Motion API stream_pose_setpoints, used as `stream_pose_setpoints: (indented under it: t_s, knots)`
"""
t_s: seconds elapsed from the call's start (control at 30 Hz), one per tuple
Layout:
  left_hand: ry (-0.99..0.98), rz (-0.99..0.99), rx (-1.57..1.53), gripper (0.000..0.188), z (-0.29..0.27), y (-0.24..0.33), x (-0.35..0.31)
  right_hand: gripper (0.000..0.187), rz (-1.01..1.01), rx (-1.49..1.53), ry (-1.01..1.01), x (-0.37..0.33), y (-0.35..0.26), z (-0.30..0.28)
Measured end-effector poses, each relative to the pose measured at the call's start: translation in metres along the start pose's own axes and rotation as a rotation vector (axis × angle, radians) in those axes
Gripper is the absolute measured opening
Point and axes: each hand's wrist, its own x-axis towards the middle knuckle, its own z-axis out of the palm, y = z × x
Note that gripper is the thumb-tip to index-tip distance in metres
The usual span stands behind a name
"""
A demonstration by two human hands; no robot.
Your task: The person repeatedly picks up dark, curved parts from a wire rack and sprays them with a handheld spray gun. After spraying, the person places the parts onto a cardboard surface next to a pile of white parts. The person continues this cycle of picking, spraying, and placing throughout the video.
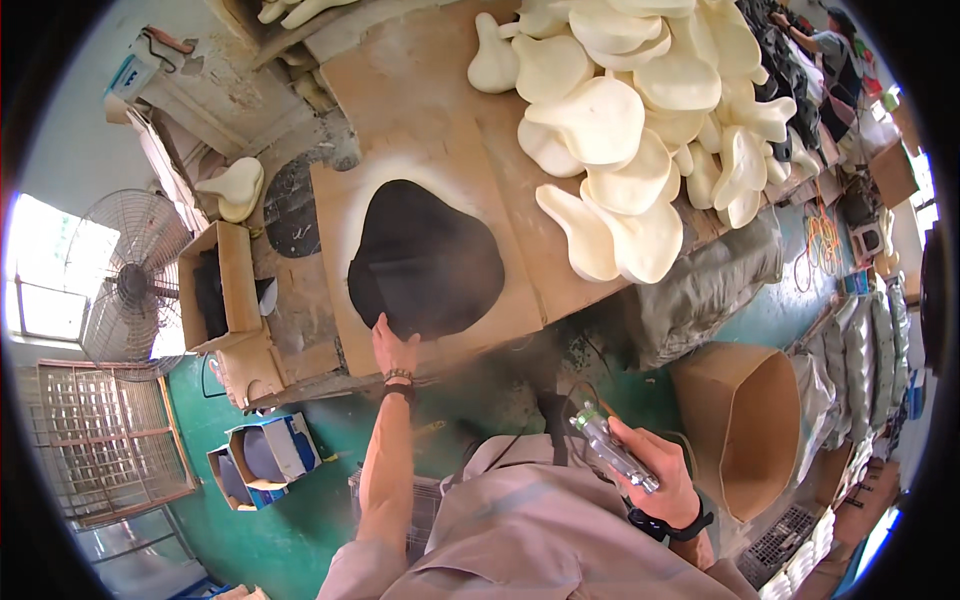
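Observation:
A flat black saddle cover (425, 260), roughly pear-shaped, lies on a brown cardboard sheet (505, 325) on the workbench. Pale overspray rings it on the cardboard. My left hand (396, 350) is at the cover's near edge, its fingers closed on the rim; the exact grip is partly hidden. In my right hand (660, 470), held in front of my body and away from the bench, is a silver spray gun (612, 450) with a hose by it. To the right on the bench rises a heap of cream foam saddle pads (590, 120).
A lone foam pad (235, 188) and an open carton (243, 285) sit at the bench's left end, near a standing fan (130, 280). A tall open cardboard box (735, 420) stands right of me. Small boxes (265, 455) are on the green floor. Another person (835, 55) works far right.

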Motion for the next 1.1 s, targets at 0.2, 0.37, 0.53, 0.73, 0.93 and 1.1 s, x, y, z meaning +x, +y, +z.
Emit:
stream_pose_setpoints:
  t_s: [0.2,0.37,0.53,0.73,0.93,1.1]
  knots:
    - [-0.027,0.035,0.020,0.098,-0.002,0.011,0.000,0.069,0.035,-0.040,-0.049,0.005,-0.006,-0.011]
    - [-0.050,0.037,0.041,0.094,-0.004,0.007,0.003,0.070,-0.021,-0.019,-0.075,0.008,-0.011,-0.002]
    - [-0.060,0.077,0.086,0.082,-0.005,0.010,0.004,0.069,-0.064,-0.030,-0.068,0.011,-0.016,0.012]
    - [-0.023,0.031,0.059,0.076,0.002,0.006,0.009,0.066,-0.094,-0.093,-0.022,0.014,-0.025,0.016]
    - [0.128,0.327,0.205,0.070,-0.002,0.042,0.020,0.067,-0.083,-0.077,-0.016,0.021,-0.023,0.019]
    - [-0.005,0.164,0.011,0.065,0.007,0.054,0.082,0.065,-0.018,-0.095,-0.030,0.025,-0.014,0.020]
